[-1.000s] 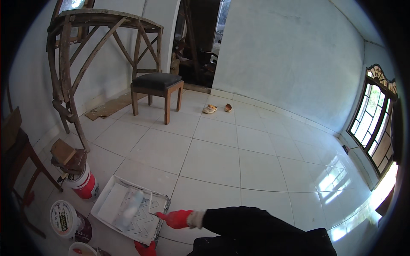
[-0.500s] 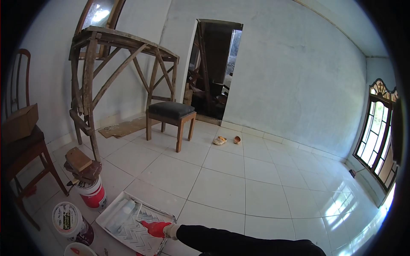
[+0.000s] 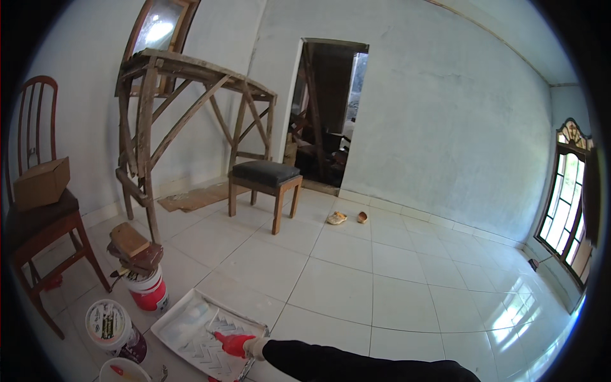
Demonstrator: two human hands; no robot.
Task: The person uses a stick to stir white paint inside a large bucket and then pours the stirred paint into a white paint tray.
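Observation:
Over the white paint tray point(image 3: 175, 306) at the lower middle, my right hand point(image 3: 235, 344) wears a red glove with a pale cuff. Its fingers are closed on the handle of a paint roller. The roller's head is hard to tell from the wet, bluish-white paint in the tray. The tray's bed has a zigzag ribbed pattern. At the tray's near edge, small bits of red show at the frame's bottom. They may be my left glove, but I cannot tell.
Left of the tray stand a red and white bucket point(image 3: 151, 297) topped with blocks, a lidded paint tub point(image 3: 109, 323) and an open tub point(image 3: 126, 365). A chair point(image 3: 51, 219) bears a carton point(image 3: 42, 183). Beyond are a wooden trestle point(image 3: 147, 121) and a stool point(image 3: 266, 172).
My view has shifted, so the room sits lower and further right. My right hand stays over the tray, and the pale roller head there shows less plainly than before.

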